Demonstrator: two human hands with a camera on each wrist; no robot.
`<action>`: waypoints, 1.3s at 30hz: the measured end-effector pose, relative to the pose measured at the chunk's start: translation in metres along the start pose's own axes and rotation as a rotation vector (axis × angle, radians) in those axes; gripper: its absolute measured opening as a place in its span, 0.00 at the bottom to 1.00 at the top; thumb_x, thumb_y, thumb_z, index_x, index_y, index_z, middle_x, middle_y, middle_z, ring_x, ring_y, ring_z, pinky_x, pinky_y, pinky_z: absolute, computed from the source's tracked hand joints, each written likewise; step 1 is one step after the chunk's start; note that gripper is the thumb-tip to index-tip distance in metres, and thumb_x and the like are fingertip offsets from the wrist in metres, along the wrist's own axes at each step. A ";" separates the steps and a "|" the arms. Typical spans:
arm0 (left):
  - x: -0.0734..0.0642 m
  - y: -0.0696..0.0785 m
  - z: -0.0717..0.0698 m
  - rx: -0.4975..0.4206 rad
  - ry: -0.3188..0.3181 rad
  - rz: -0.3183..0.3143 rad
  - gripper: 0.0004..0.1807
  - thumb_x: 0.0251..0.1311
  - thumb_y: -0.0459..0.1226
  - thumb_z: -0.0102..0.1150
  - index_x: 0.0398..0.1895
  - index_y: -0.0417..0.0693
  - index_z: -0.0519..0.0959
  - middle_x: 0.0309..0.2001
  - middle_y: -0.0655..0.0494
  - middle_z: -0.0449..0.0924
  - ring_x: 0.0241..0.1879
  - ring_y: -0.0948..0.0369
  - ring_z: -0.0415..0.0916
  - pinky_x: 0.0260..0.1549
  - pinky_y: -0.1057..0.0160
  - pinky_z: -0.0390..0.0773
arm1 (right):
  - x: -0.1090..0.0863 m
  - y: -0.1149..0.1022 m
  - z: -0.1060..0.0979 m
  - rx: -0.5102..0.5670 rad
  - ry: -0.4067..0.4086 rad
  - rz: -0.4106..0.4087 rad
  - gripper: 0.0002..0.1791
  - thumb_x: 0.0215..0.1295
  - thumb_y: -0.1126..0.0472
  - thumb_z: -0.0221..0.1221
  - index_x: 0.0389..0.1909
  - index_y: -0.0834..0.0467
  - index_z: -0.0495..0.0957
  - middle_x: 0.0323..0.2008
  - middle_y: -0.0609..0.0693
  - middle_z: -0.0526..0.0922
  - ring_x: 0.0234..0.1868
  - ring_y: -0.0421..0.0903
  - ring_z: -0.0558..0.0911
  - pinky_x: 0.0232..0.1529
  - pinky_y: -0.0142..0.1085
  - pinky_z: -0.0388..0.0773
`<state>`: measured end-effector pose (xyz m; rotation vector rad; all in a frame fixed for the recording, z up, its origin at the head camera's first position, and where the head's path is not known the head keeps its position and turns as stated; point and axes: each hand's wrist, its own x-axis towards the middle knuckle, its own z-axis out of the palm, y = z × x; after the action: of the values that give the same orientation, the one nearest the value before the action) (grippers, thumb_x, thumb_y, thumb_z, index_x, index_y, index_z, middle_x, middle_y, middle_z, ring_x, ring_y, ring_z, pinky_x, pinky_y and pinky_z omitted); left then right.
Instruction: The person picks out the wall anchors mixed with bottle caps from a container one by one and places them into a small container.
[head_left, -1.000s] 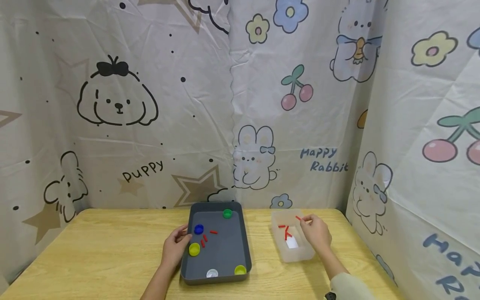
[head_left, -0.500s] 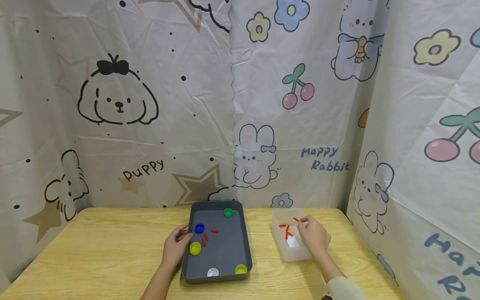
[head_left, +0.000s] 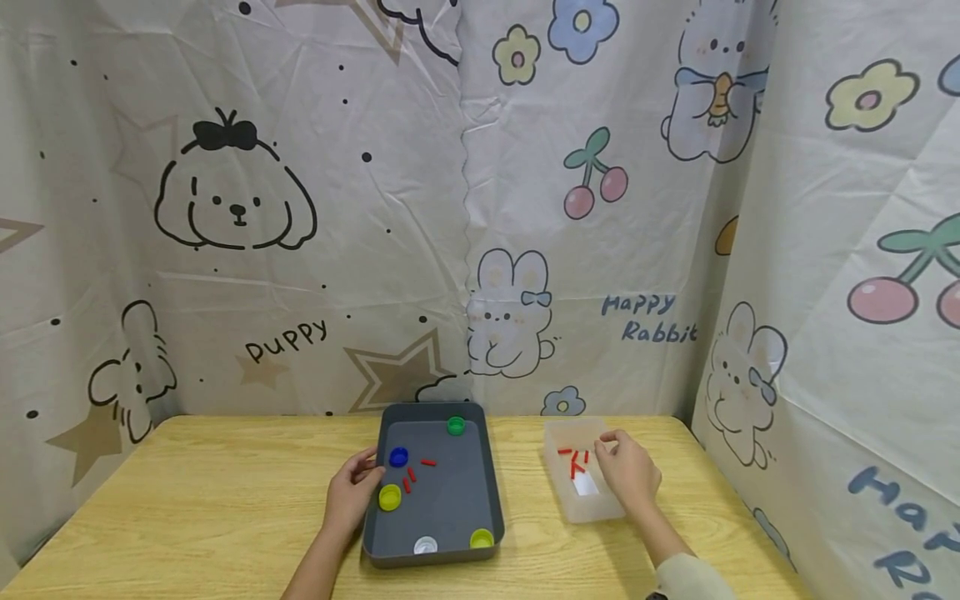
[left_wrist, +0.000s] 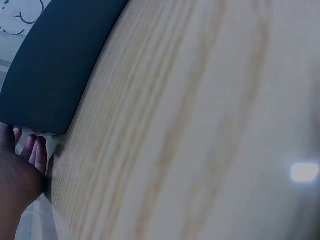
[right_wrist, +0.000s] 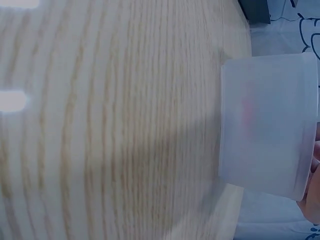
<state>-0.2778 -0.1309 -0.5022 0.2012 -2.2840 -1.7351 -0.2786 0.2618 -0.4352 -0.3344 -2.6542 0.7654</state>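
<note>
My left hand (head_left: 351, 493) holds the left wall of a dark grey tray (head_left: 457, 525), thumb at the rim; in the left wrist view its fingers (left_wrist: 41, 150) are at the tray's end. My right hand (head_left: 630, 475) hangs over the right side of a translucent plastic box (head_left: 588, 510), thumb and fingertips at its rim with nothing seen between them. Several short red sticks (head_left: 565, 451) lie in the box, one of them (head_left: 587, 457) just left of the fingertips. More red sticks (head_left: 428, 462) lie in the tray.
Small round caps stand in the tray: green (head_left: 456, 426), blue (head_left: 399, 457), yellow (head_left: 390, 497), clear (head_left: 425, 545) and another yellow one (head_left: 482, 538). A white patch (head_left: 585, 483) shows on the box floor. A printed curtain (head_left: 405, 250) hangs behind the wooden table (head_left: 225, 500).
The red stick pinched by my right hand has left the fingertips and now lies in the box beside the others. The left hand and tray have stayed put.
</note>
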 end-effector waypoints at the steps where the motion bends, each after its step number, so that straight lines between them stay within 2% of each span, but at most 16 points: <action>1: 0.000 0.000 0.000 -0.001 0.001 -0.004 0.22 0.59 0.35 0.57 0.58 0.41 0.73 0.50 0.40 0.77 0.46 0.55 0.77 0.41 0.71 0.75 | 0.000 0.000 -0.001 0.008 0.001 0.001 0.15 0.62 0.51 0.55 0.42 0.56 0.79 0.29 0.50 0.83 0.26 0.45 0.78 0.23 0.36 0.64; 7: 0.000 -0.001 0.000 0.003 -0.010 -0.008 0.22 0.59 0.35 0.57 0.58 0.41 0.73 0.51 0.40 0.77 0.47 0.53 0.77 0.40 0.73 0.74 | 0.000 -0.001 -0.005 0.061 -0.004 0.002 0.15 0.61 0.52 0.55 0.43 0.57 0.79 0.26 0.49 0.80 0.21 0.42 0.73 0.19 0.33 0.62; 11: 0.000 0.000 0.000 0.001 -0.020 -0.007 0.23 0.59 0.35 0.57 0.59 0.41 0.72 0.51 0.39 0.76 0.48 0.51 0.76 0.42 0.68 0.76 | -0.001 -0.003 -0.006 0.092 -0.006 -0.005 0.15 0.61 0.53 0.55 0.43 0.58 0.79 0.23 0.48 0.76 0.19 0.41 0.69 0.17 0.33 0.62; 15: 0.000 0.002 -0.001 0.001 -0.021 -0.010 0.23 0.59 0.35 0.57 0.59 0.41 0.72 0.51 0.39 0.77 0.48 0.51 0.76 0.42 0.68 0.76 | -0.001 -0.009 -0.006 0.120 -0.002 -0.024 0.14 0.61 0.53 0.55 0.42 0.57 0.79 0.23 0.48 0.75 0.19 0.41 0.69 0.18 0.33 0.62; 27: 0.001 0.000 0.000 -0.004 -0.008 -0.003 0.22 0.60 0.34 0.57 0.58 0.40 0.73 0.51 0.39 0.77 0.45 0.55 0.77 0.40 0.72 0.75 | -0.003 -0.043 0.005 0.155 -0.026 -0.094 0.13 0.59 0.53 0.58 0.41 0.55 0.81 0.22 0.47 0.74 0.17 0.40 0.68 0.17 0.32 0.62; 36: -0.002 0.001 0.000 -0.008 -0.019 -0.005 0.22 0.60 0.34 0.57 0.59 0.40 0.72 0.51 0.39 0.76 0.48 0.50 0.76 0.46 0.62 0.78 | -0.006 -0.066 0.017 0.168 -0.040 -0.190 0.12 0.60 0.54 0.58 0.40 0.56 0.81 0.19 0.45 0.73 0.13 0.39 0.65 0.14 0.31 0.60; 39: -0.002 0.001 -0.001 -0.006 -0.020 -0.001 0.22 0.60 0.34 0.57 0.58 0.40 0.72 0.50 0.39 0.76 0.48 0.51 0.76 0.42 0.67 0.77 | -0.007 -0.075 0.021 0.165 -0.040 -0.219 0.11 0.59 0.55 0.58 0.39 0.56 0.81 0.20 0.45 0.71 0.15 0.40 0.65 0.14 0.31 0.60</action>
<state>-0.2753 -0.1308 -0.5010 0.1842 -2.2928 -1.7523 -0.2903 0.1882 -0.4128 0.0157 -2.5857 0.9188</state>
